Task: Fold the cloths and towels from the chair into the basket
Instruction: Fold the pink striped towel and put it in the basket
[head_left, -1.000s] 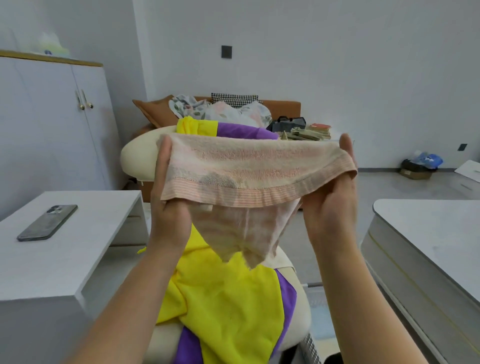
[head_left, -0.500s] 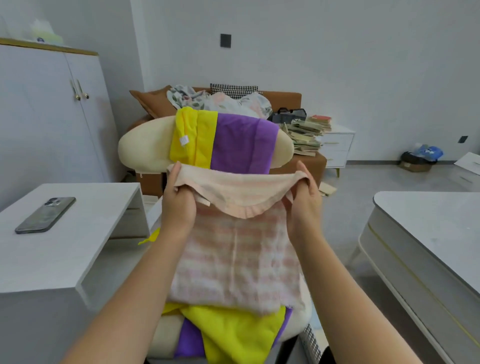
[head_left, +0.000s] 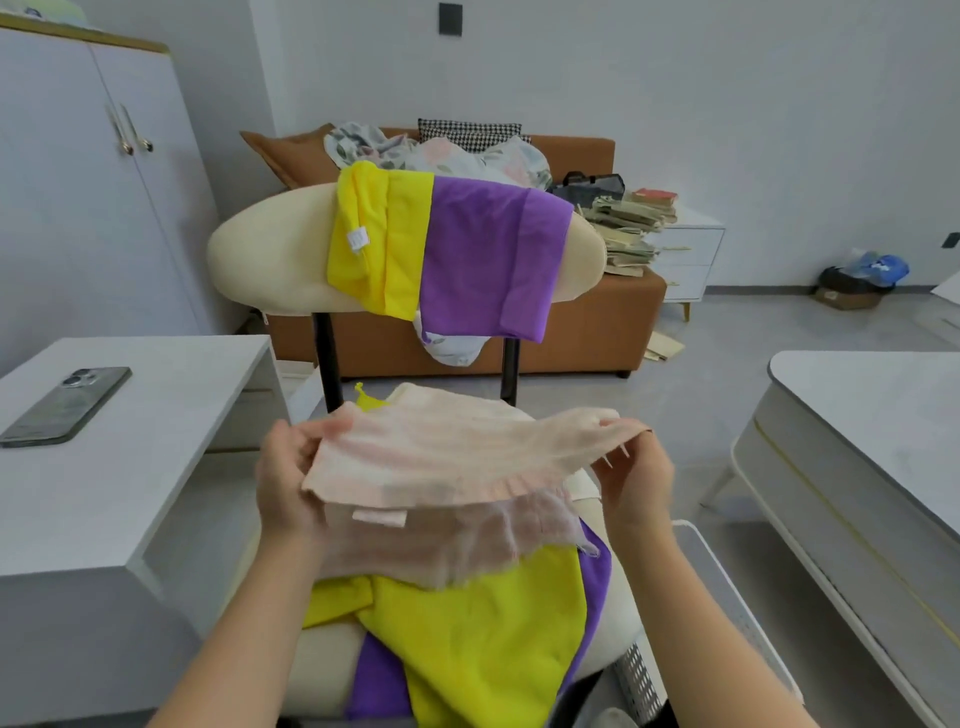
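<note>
1. The step in hand looks like the first fold of the pink towel (head_left: 457, 452). To do it well, both top corners should stay level and the cloth lightly taut between the hands, so the upper layer comes down square on the lower one.
2. It would help to line up the hems before creasing, since the lower layer hangs askew towards the right.
3. The left hand (head_left: 291, 483) grips the towel's left edge, fingers curled under it and thumb over the top.
4. The right hand (head_left: 631, 483) pinches the right corner between thumb and fingertips, with the other fingers loosely spread.
5. The towel is held in the air just above the seat of the chair (head_left: 270, 260), over a yellow cloth (head_left: 483, 639) lying there.
6. It is pale pink with faint stripes and thin enough to show the layer beneath. It is soft and limp, with a ribbed hem along the front and a frayed lower right edge.
7. A white perforated rim at the lower right may be the basket (head_left: 701, 556), though too little shows to be sure.
</note>
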